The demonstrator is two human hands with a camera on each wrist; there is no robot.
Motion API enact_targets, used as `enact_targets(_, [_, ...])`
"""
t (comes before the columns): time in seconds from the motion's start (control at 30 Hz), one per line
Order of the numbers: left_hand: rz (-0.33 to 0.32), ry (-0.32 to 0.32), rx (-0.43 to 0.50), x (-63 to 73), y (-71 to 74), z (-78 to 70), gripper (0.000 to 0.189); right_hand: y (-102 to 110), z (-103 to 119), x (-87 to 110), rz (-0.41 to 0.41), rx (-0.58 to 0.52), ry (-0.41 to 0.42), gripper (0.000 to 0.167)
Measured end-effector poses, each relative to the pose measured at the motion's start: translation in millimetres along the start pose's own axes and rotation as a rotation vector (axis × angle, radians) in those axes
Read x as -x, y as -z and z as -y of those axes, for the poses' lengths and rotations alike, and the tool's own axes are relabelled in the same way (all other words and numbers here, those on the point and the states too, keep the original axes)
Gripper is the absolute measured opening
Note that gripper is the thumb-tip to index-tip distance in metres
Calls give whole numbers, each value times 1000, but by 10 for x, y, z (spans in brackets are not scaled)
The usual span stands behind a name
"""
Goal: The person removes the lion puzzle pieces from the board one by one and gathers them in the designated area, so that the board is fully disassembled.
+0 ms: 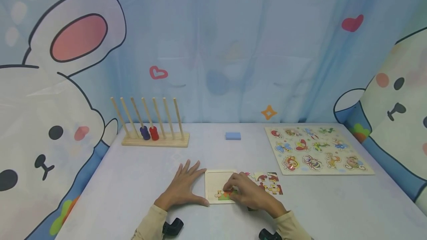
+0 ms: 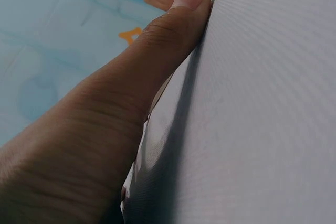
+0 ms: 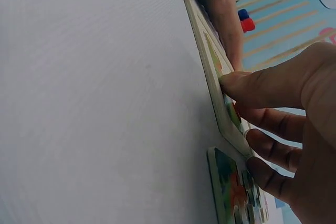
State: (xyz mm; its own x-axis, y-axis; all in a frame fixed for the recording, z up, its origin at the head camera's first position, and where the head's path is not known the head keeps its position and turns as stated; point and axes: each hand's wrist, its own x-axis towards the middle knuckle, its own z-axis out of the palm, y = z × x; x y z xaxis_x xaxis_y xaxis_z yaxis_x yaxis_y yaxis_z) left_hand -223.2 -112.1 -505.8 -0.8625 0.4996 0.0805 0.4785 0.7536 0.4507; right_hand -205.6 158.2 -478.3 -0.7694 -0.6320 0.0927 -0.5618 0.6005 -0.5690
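A shallow wooden puzzle tray (image 1: 215, 180) lies flat in front of me, with a few picture pieces along its lower edge. My left hand (image 1: 182, 187) rests spread on the table at the left, its fingers straight and the thumb against the tray's left edge. Over the tray's lower right, my right hand (image 1: 249, 192) pinches a green-and-red puzzle piece (image 3: 233, 113) between thumb and index finger, down at the tray's surface. Its other fingers are bent and partly hide the tray. Loose puzzle pieces (image 1: 275, 189) lie to the right, some behind the right hand.
A wooden peg rack (image 1: 166, 143) with a blue and a red bead stack stands at back left. A blue block (image 1: 232, 136) lies at the back middle. On the right is a large insect picture board (image 1: 320, 171). A printed curtain (image 1: 217, 47) hangs behind the table.
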Motion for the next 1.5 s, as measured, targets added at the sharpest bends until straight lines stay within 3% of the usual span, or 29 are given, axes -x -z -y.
enact_targets(1.5, [6, 2, 7, -1, 1, 4, 108, -5, 116, 5, -43, 47, -27, 26])
